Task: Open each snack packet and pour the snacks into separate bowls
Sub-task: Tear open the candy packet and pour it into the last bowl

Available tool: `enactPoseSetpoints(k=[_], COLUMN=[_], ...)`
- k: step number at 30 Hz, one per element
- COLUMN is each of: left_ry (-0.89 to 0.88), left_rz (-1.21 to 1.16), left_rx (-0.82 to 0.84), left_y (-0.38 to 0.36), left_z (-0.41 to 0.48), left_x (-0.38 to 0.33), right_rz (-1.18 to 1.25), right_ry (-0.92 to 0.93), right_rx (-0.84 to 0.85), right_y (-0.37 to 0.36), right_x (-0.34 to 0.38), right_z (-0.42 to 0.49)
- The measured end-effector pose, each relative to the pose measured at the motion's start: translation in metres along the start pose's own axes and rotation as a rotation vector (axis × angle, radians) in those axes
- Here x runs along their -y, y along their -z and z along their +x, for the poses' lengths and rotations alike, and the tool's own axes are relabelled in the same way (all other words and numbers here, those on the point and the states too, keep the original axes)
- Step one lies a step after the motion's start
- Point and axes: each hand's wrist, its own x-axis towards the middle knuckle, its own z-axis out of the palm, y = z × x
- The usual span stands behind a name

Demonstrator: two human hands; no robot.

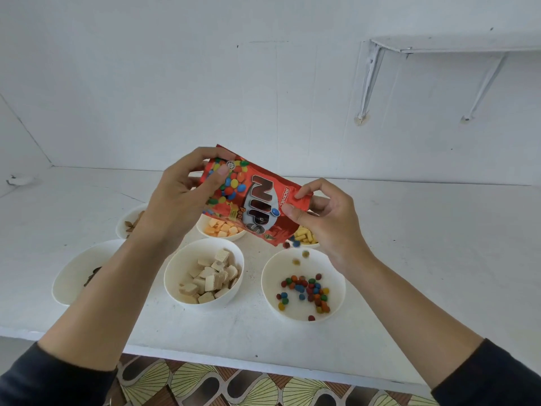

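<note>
the person holds a red nips packet (251, 200) up in the air over the white worktop (424, 244), tilted so its open corner points down and to the right

the left hand (178, 197) grips the raised end of the packet, thumb on the printed face and fingers curled round behind it. the right hand (325, 224) pinches the lower edge near the mouth between thumb and forefinger, with the other fingers loosely bent beside it

a few coloured candies (296, 262) are in mid-air just below the mouth, blurred as they drop. straight under them stands the candy bowl (333, 276), a white one at the front right, with a small heap of red, blue, green, yellow and brown pieces scattered on its bottom

just to its left is the wafer bowl (175, 271), filled with pale square wafer bites. behind it, partly hidden by the packet, a bowl holds orange cubes (224, 227), and behind the right hand yellow sticks (306, 238) show in another bowl. on the left, behind the forearm, stand a rear bowl (123, 224) with brown bits and a front left bowl (73, 276) with something dark that i cannot make out

dark sleeves cover both forearms near the bottom corners. a white shelf (456, 43) on brackets hangs on the wall at the upper right, and a patterned floor (234, 385) shows below the worktop edge
</note>
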Motion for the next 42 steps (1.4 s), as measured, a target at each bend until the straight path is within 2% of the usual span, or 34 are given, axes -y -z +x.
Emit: enactPoseSetpoints(k=[8,16,30,36,39,42], left_ry=[0.057,0.074,-0.211,-0.246,-0.247,-0.287], left_rz=[0.020,0.227,0.451,0.524,0.538,0.549], left_rx=[0.074,0.174,0.321,0.370,0.376,0.347], left_y=[-0.016,-0.046,-0.053,-0.055,-0.054,-0.053], left_z=[-0.008,-0.017,0.011,0.010,0.009,0.011], left_x=[0.014,0.041,-0.006,-0.005,-0.005,-0.011], right_rz=[0.011,-0.027,-0.019,-0.184,-0.409,-0.421], right_ry=[-0.065,-0.182,-0.192,-0.249,-0.218,-0.033], right_rx=[-0.013,-0.037,-0.045,0.053,0.008,-0.023], right_y=[0.011,0.030,0.031,0.039,0.041,0.041], right_x=[-0.026,-0.078,-0.077,-0.074,-0.069,-0.054], right_z=[-0.015,-0.033,-0.027,-0.022,-0.019,-0.014])
